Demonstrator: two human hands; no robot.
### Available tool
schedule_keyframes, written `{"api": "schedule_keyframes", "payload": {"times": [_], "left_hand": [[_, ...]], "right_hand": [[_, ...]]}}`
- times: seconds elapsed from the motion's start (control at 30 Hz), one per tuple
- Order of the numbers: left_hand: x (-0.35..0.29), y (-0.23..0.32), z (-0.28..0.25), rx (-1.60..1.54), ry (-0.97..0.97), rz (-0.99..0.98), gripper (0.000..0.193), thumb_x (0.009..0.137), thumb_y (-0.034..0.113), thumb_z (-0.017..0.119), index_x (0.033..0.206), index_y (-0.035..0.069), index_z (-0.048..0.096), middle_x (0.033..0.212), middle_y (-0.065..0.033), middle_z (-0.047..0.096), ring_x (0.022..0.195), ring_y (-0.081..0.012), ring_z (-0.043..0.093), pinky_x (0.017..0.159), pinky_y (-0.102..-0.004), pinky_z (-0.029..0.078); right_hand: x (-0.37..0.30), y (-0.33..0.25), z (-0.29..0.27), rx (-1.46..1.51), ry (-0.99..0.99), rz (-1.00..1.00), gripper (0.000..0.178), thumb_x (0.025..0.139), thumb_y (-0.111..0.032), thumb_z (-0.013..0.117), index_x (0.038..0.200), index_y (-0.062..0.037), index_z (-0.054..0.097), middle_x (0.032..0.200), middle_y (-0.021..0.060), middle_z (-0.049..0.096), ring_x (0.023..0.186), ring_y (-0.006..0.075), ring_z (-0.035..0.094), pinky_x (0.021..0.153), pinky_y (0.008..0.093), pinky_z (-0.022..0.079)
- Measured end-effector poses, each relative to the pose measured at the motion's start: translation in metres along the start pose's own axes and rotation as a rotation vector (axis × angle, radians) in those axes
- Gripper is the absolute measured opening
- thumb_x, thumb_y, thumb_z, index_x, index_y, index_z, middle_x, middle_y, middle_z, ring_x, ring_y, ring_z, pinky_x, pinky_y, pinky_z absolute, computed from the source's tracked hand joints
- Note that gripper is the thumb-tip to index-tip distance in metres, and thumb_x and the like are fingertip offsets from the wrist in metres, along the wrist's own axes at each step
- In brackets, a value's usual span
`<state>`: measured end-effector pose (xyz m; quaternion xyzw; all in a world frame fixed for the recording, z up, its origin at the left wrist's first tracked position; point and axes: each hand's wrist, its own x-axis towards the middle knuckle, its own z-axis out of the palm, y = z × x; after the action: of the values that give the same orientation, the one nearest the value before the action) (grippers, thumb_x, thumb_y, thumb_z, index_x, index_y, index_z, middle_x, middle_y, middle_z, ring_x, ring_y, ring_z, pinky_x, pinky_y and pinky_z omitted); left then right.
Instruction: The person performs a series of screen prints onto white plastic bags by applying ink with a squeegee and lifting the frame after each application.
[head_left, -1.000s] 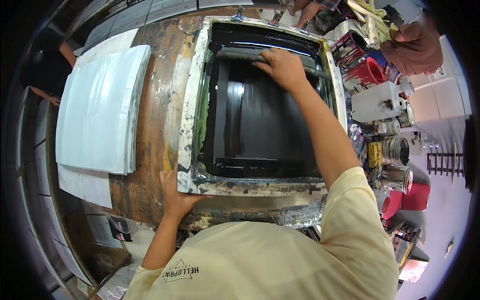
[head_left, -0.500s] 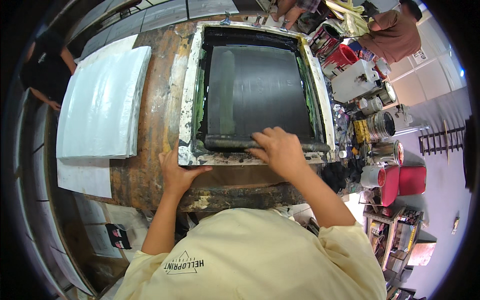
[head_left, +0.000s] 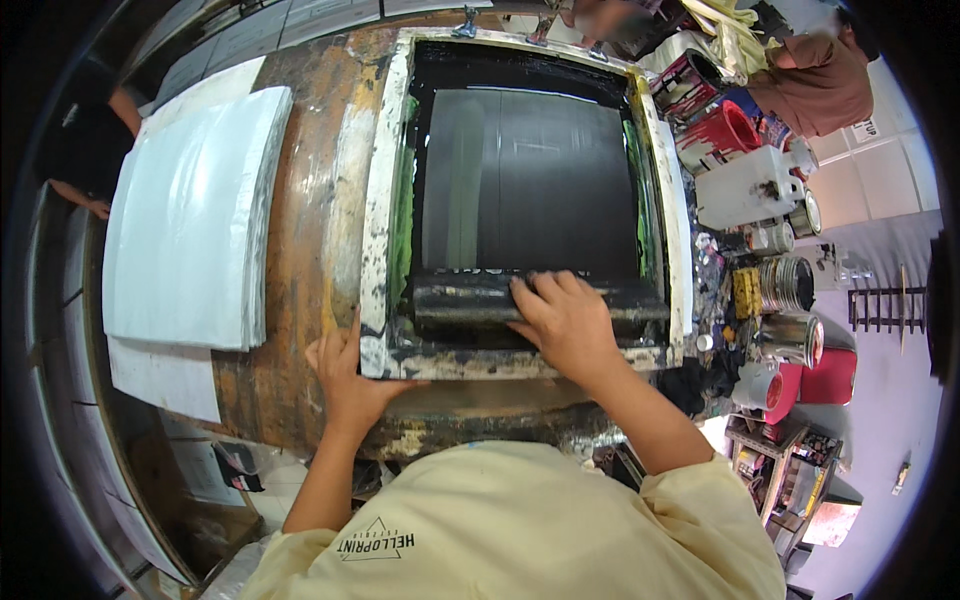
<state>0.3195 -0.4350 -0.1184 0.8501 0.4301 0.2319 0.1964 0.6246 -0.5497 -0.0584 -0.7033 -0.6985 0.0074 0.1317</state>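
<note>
My right hand (head_left: 566,328) is closed over a long, ink-blackened squeegee (head_left: 460,300), which lies crosswise at the near end of a screen-printing frame (head_left: 376,230). Black ink coats the mesh (head_left: 560,190) inside it, with a greenish strip showing toward the left. At the frame's near left corner is my left hand (head_left: 350,380), its thumb along the front edge and its fingers up the left side, gripping the corner. The frame's underside is hidden.
A stack of whitish sheets (head_left: 190,220) lies left on the stained wooden table (head_left: 300,220). Clamps (head_left: 540,30) stand at the frame's far edge. Ink cans, a red bucket (head_left: 738,128) and a white jug (head_left: 745,187) crowd the right. Two other people (head_left: 815,85) (head_left: 85,140) are nearby.
The view has shifted, and the frame looks larger and nearer. The squeegee has tilted, showing more of its side. Both hands keep their holds. A pale edge now shows along the frame's right side.
</note>
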Motion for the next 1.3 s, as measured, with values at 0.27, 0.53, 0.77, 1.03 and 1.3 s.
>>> {"api": "schedule_keyframes", "payload": {"times": [0.27,0.53,0.77,1.03,1.3], "left_hand": [[-0.004,-0.01,-0.001,0.002,-0.067,-0.01,0.128,0.052,0.073,0.096,0.155,0.005,0.063,0.097,-0.0062,0.052,0.097,-0.0276,0.048,0.095,-0.046,0.032],[-0.006,-0.009,-0.003,-0.014,-0.028,0.037,0.135,0.053,0.077,0.095,0.156,-0.002,0.059,0.099,-0.0081,0.061,0.095,-0.0294,0.054,0.096,-0.0467,0.038],[-0.012,-0.009,0.004,-0.146,0.039,0.061,0.139,0.05,0.07,0.1,0.154,-0.009,0.052,0.125,-0.0158,0.074,0.095,-0.0352,0.062,0.092,-0.0478,0.046],[-0.013,-0.011,0.008,-0.175,0.071,0.067,0.135,0.052,0.065,0.1,0.156,-0.007,0.053,0.124,-0.0159,0.074,0.096,-0.0374,0.059,0.093,-0.0471,0.046],[-0.012,-0.012,0.015,-0.237,0.071,0.008,0.126,0.057,0.052,0.105,0.158,-0.004,0.053,0.13,-0.0199,0.073,0.109,-0.0412,0.062,0.101,-0.0493,0.046]], "right_hand": [[0.154,0.121,0.035,-0.133,0.182,-0.06,0.039,0.085,-0.029,0.087,0.116,-0.0118,0.07,0.106,0.0073,0.068,0.101,0.0326,0.069,0.079,0.0457,0.058],[0.258,0.193,-0.003,-0.124,0.008,-0.079,0.043,0.101,-0.054,0.069,0.109,-0.0126,0.074,0.099,0.0139,0.075,0.098,0.0386,0.073,0.081,0.0521,0.058],[0.259,0.2,0.008,-0.119,0.139,-0.106,0.046,0.103,-0.059,0.065,0.111,-0.0139,0.074,0.101,0.0134,0.076,0.101,0.0383,0.074,0.082,0.0538,0.058],[0.149,0.121,0.008,-0.117,0.146,-0.045,0.038,0.098,-0.05,0.074,0.105,-0.0124,0.072,0.098,0.0118,0.071,0.096,0.0387,0.071,0.077,0.0521,0.057],[-0.013,-0.019,-0.035,-0.065,-0.065,0.046,0.035,0.09,-0.039,0.083,0.106,-0.0118,0.067,0.095,0.0076,0.066,0.09,0.0302,0.069,0.07,0.0449,0.059]]}}
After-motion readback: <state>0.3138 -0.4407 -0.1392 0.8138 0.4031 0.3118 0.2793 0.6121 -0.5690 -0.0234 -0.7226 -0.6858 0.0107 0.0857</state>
